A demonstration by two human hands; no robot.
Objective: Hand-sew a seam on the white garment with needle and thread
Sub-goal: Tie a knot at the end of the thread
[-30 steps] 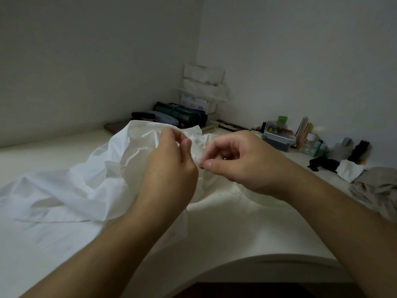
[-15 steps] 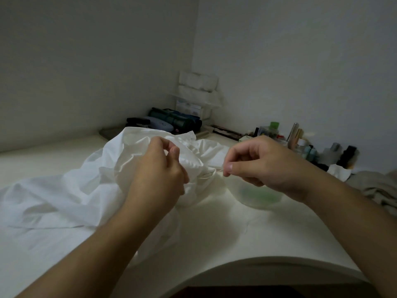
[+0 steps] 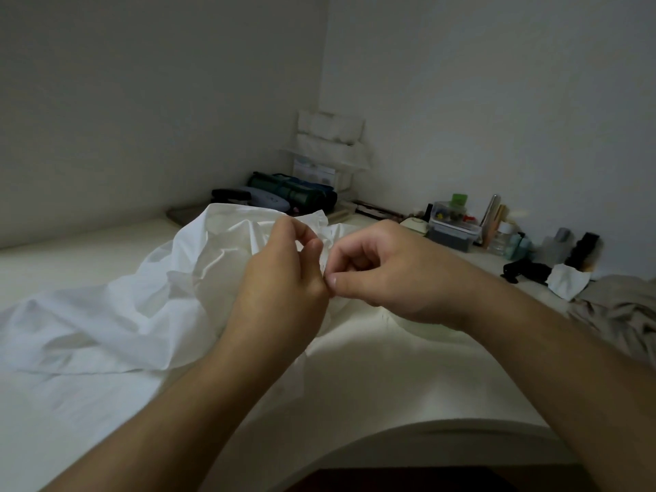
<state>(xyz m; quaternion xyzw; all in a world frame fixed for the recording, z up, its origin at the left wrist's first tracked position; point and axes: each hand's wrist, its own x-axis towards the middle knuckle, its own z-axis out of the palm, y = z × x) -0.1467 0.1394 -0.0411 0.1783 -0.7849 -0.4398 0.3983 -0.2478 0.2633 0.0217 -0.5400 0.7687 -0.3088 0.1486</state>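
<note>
The left hand (image 3: 280,278) grips a bunched fold of the white garment (image 3: 142,300). The right hand (image 3: 387,271) pinches thumb to forefinger beside it (needle too small to see).

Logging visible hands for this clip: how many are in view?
2. The left hand holds the white garment; the right hand pinches beside it at centre.

two hands, left hand (image 3: 280,278), right hand (image 3: 387,271), one white garment (image 3: 117,307), one clear lidded box (image 3: 451,225), one white table (image 3: 408,378)
</note>
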